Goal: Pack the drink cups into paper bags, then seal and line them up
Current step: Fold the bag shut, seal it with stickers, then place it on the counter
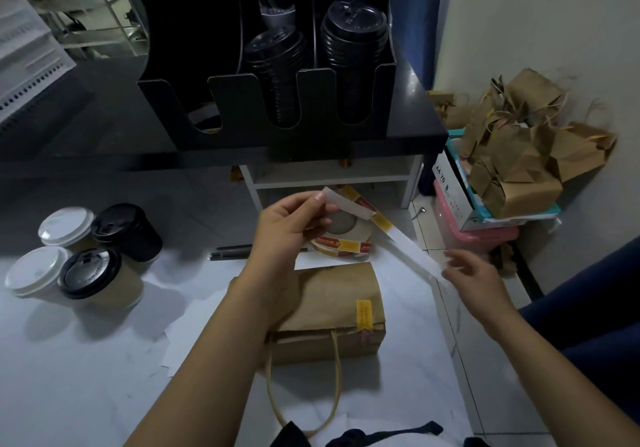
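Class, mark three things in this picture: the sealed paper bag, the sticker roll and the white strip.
paper bag point(332, 291), head view, on its folded brown top.
sticker roll point(346, 246), head view, on its printed rim.
white strip point(408, 244), head view, on its middle stretch.

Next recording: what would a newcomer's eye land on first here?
The white sticker strip stretched across the middle, pinched between the left grip by the sticker roll and the right grip at lower right. Just below lies a brown paper bag, folded shut under a yellow sticker, with four lidded cups clustered at the left of the white table.
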